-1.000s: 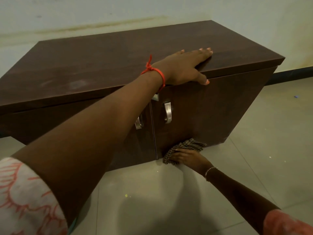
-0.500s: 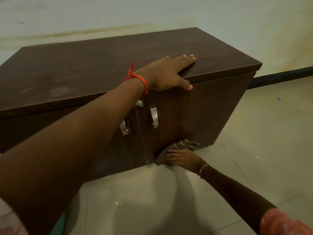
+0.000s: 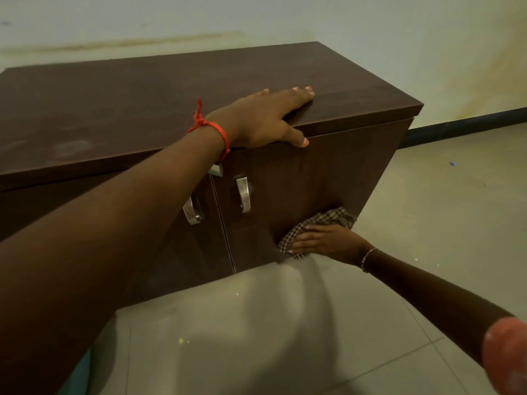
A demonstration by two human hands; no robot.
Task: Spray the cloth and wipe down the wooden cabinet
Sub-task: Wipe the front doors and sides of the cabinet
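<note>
right hand (image 3: 328,242) flat, pressing cloth (image 3: 319,222) on cabinet (image 3: 313,178) door's low corner — unwiped door at 12 o'clock. left hand (image 3: 262,118) open, bracing top — holds nothing.

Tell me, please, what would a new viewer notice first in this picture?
The dark wooden cabinet fills the middle. The left hand, with a red thread at its wrist, lies flat on the top's front edge. Low on the right door, the right hand presses a checked cloth against the wood.
</note>
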